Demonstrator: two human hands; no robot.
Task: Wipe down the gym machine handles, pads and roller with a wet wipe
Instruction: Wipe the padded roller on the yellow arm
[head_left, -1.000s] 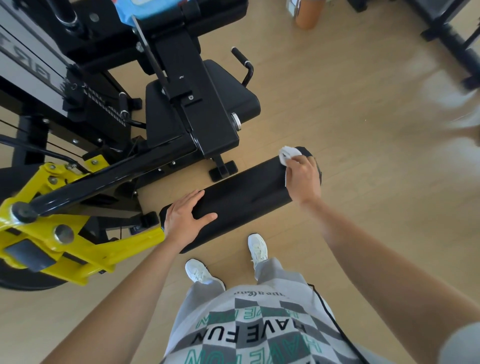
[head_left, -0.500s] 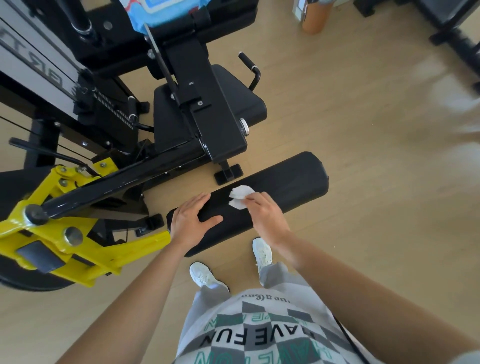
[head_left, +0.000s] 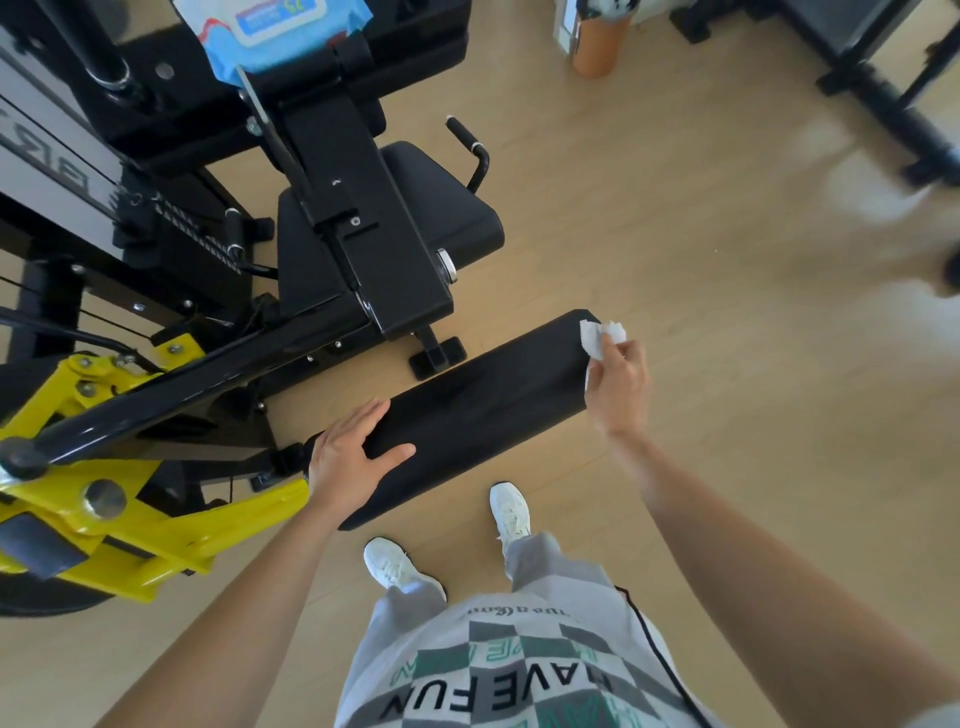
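Black and smooth, the padded roller stretches above the pale wooden floor in front of the person. The left hand rests flat on its left end, fingers straight and thumb spread. The right hand pinches a crumpled white wet wipe against the roller's right end. Half a second ago it was mid-roller, beside the left hand. Farther off, a soft blue wipes pack lies on the machine's top.
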